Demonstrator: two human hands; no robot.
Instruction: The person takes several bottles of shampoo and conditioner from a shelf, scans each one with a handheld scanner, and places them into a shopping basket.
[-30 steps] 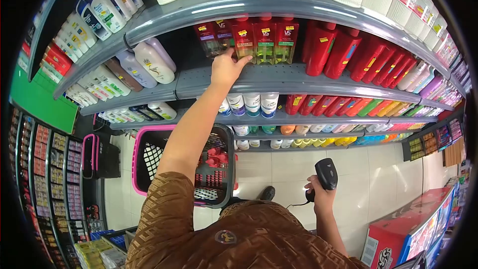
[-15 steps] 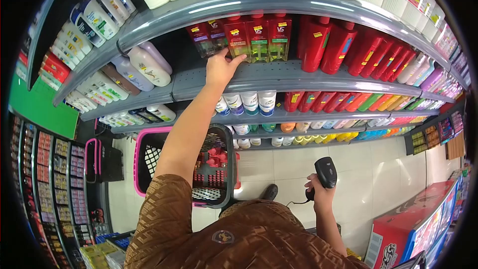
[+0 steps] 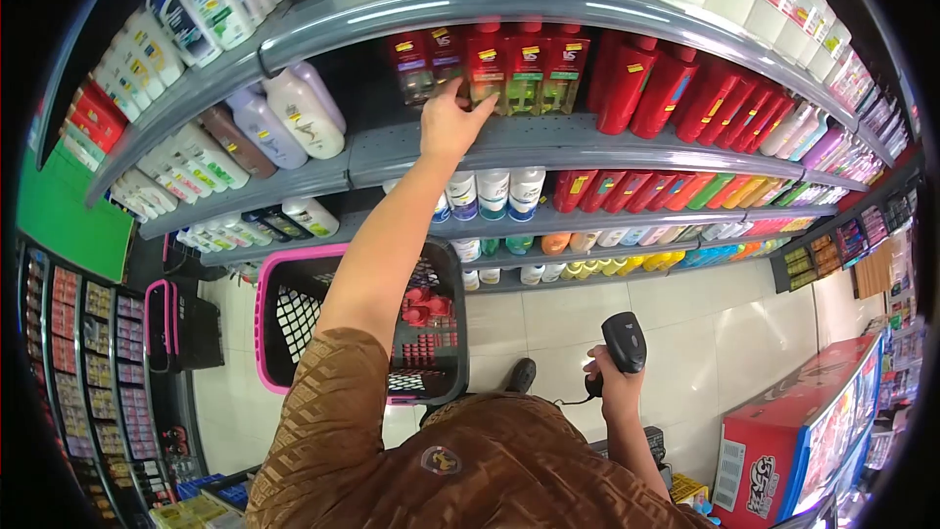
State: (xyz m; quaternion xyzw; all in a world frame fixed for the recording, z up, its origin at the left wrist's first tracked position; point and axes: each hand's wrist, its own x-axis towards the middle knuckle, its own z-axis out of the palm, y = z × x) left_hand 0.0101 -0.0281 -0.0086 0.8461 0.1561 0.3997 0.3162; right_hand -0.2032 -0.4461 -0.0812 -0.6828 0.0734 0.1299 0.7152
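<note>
My left hand (image 3: 454, 122) reaches up to the shelf, fingers apart around the lower part of a red-topped VS bottle (image 3: 485, 69) in the front row. Two more VS bottles with green labels (image 3: 527, 73) stand to its right, and darker red and purple ones (image 3: 413, 64) are behind and to the left. Whether the fingertips press on the bottle is hard to make out. My right hand (image 3: 619, 384) is wrapped round the handle of a black barcode scanner (image 3: 624, 341), low over the floor at the right.
A black basket with a pink rim (image 3: 260, 318) holds red-capped bottles (image 3: 426, 307) below my left arm. Shelf edges (image 3: 607, 159) curve across the view, with large red bottles (image 3: 624, 88) at the right. A red freezer (image 3: 783, 441) stands at the lower right.
The view has shifted slightly. My left hand stays at the bottles, its fingers slightly differently placed around the front one. My right hand still holds the scanner.
</note>
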